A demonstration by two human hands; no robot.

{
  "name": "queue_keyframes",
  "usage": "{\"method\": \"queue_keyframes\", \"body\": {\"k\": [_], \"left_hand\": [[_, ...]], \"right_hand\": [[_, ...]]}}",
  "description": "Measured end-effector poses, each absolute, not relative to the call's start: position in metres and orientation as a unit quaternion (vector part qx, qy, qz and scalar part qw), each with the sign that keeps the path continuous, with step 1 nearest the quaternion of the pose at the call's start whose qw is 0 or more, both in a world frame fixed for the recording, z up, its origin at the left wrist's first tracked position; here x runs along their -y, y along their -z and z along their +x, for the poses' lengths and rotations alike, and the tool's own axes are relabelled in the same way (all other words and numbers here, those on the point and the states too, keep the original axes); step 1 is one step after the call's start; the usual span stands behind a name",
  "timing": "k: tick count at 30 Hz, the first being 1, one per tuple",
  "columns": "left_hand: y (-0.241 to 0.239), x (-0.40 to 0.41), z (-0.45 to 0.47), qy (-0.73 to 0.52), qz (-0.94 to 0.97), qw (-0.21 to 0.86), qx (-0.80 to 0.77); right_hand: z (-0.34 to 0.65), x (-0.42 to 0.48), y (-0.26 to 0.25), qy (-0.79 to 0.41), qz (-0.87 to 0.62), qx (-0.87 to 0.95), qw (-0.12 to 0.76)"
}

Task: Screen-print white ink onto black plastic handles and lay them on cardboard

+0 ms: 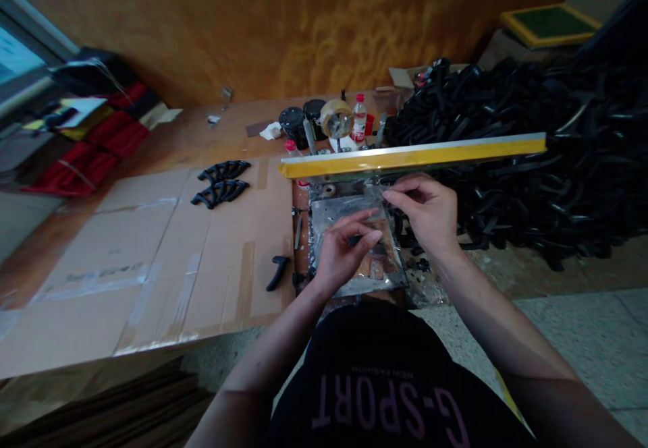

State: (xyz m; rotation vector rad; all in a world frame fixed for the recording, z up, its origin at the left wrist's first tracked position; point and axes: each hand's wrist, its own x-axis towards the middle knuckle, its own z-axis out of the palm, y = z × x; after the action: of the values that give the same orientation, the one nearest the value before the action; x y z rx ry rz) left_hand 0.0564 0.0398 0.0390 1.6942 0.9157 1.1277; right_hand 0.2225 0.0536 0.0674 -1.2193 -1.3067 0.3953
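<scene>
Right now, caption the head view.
Left hand over smeared panel, right hand near yellow bar, black parts heaped at right.

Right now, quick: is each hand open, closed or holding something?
Left hand: loosely open, half curled.
Right hand: nearly pinched; whether it holds anything can't be told.

Yellow-and-white bar (415,158), black pieces (516,188)
</scene>
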Motion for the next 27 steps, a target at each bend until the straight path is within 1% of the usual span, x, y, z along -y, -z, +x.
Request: {"method": "queue_keyframes", "body": {"k": [4,10,13,18,27], "left_hand": [[-0.021,-0.065,0.06,-0.476,0.672,0.399,-0.403],[-0.006,-0.104,0.074,-0.496,0.619,0.421,-0.439],[-0.003,-0.111,0.081,-0.514,0.597,0.435,-0.436],[0.006,-0.117,0.089,-0.558,0.548,0.444,-0.437],[0.01,-0.128,0.099,-0.62,0.491,0.402,-0.461]], "right_hand": [[0.225,-0.054,-0.065,-0.128,-0.505,0.581,0.625],[0.227,-0.057,-0.06,-0.098,-0.469,0.623,0.618],[0.23,-0.06,-0.056,-0.073,-0.46,0.629,0.622],[0.232,-0.068,-0.052,-0.04,-0.485,0.619,0.616],[0.223,-0.079,-0.047,0.03,-0.501,0.602,0.622]]}}
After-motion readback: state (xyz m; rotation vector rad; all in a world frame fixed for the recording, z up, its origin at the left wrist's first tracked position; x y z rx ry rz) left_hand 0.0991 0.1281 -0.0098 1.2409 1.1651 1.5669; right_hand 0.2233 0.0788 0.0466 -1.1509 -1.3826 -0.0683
